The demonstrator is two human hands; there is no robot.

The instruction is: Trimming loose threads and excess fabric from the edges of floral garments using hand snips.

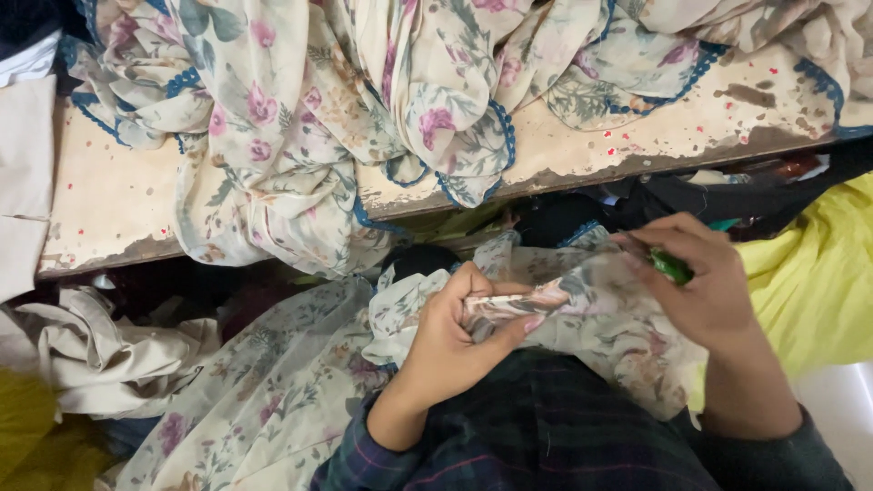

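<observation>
A cream floral cloth (300, 136) with pink flowers and blue scalloped trim spills from a worn table (118, 195) down into my lap. My left hand (450, 332) pinches a folded edge of this cloth between thumb and fingers. My right hand (705, 277) is closed around a small green tool (670, 265), held just right of the pinched fold and touching the cloth. Most of the green tool is hidden in my fist, so its kind is unclear.
Yellow fabric (809, 291) lies at the right. Beige cloth (100, 350) is heaped at the lower left, with white fabric (23, 173) at the left edge. Dark items (691, 195) sit under the table's front edge. My dark plaid sleeves (546, 427) fill the bottom.
</observation>
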